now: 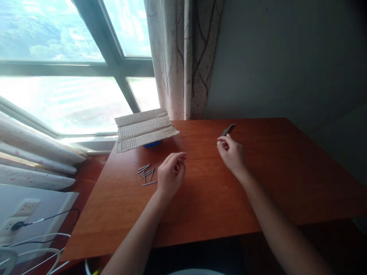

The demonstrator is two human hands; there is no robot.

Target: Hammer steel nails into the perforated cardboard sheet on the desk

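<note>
My right hand [231, 152] is raised over the middle of the wooden table [258, 183] and pinches a small dark flat piece [228, 130] between thumb and fingers, its end sticking up and away. My left hand [171, 175] hovers just above the table with its fingers curled loosely inward; I see nothing held in it. Just left of that hand lie several thin metal nails [146, 174], scattered on the wood.
A perforated sheet of cardboard [143, 128] rests at the table's far left edge over something blue [151, 144]. Behind it hang a patterned curtain [183, 57] and a window [57, 57]. A power strip with cables [20, 221] sits lower left.
</note>
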